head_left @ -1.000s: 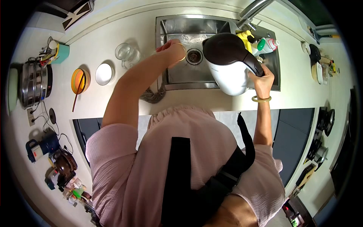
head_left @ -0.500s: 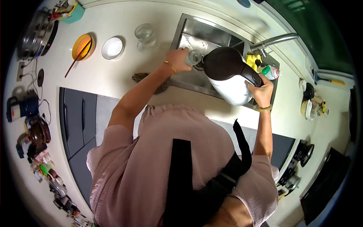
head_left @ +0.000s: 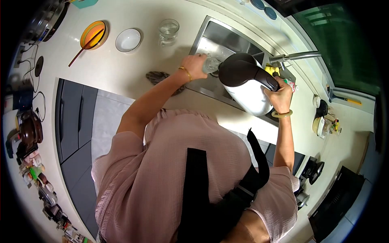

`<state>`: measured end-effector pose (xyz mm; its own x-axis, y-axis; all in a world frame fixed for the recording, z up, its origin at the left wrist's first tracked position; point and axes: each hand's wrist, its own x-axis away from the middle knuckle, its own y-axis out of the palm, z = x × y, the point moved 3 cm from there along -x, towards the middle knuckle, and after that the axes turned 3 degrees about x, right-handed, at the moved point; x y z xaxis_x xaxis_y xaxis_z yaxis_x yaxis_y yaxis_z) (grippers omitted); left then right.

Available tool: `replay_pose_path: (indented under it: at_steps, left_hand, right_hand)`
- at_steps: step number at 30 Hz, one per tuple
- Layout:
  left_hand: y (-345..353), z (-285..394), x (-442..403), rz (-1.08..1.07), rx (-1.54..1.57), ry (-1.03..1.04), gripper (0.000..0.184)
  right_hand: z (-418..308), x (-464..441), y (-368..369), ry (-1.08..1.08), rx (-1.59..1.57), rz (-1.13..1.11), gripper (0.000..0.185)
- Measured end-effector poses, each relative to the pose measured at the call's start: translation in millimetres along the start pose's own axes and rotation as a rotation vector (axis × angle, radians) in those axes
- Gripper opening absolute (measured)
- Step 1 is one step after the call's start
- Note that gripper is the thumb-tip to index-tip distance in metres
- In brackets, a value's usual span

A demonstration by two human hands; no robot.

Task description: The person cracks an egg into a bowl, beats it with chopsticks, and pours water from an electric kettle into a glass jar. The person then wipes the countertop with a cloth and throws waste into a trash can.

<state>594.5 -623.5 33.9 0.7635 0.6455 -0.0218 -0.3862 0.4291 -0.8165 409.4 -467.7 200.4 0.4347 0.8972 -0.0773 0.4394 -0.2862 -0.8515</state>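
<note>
My left hand (head_left: 194, 67) is closed around a clear drinking glass (head_left: 212, 65) over the sink (head_left: 197, 39). My right hand (head_left: 280, 96) grips the handle of a white electric kettle (head_left: 250, 98) with a dark brown lid. The kettle is tilted, its spout end close to the mouth of the glass. I cannot clearly make out a stream of water between them. Left of the sink, a second clear glass (head_left: 168, 27) stands on the counter beside a white bowl (head_left: 128, 39).
An orange bowl (head_left: 94, 35) with brown chopsticks (head_left: 83, 52) across it is on the left. A dark patterned cloth (head_left: 157, 77) lies by the sink's front edge. The faucet (head_left: 298, 56) and a yellow bottle (head_left: 272, 70) are behind the kettle. Dark cabinets (head_left: 72, 117) sit below the counter.
The camera view has turned slightly, so the counter items appear shifted. The glass appears a little more tilted in my left hand. Both hands keep their holds, and the kettle stays tilted toward the glass.
</note>
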Motion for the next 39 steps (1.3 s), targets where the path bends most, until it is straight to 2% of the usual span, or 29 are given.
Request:
replay_pose_path:
  at_steps: [19, 39]
  left_hand:
    - [5, -6, 3, 0.012, 0.101, -0.049, 0.054]
    - [12, -8, 6, 0.121, 0.123, -0.039, 0.056]
  right_hand:
    - [-4, -1, 1, 0.002, 0.043, -0.009, 0.020]
    - [3, -6, 2, -0.008, 0.035, -0.027, 0.019]
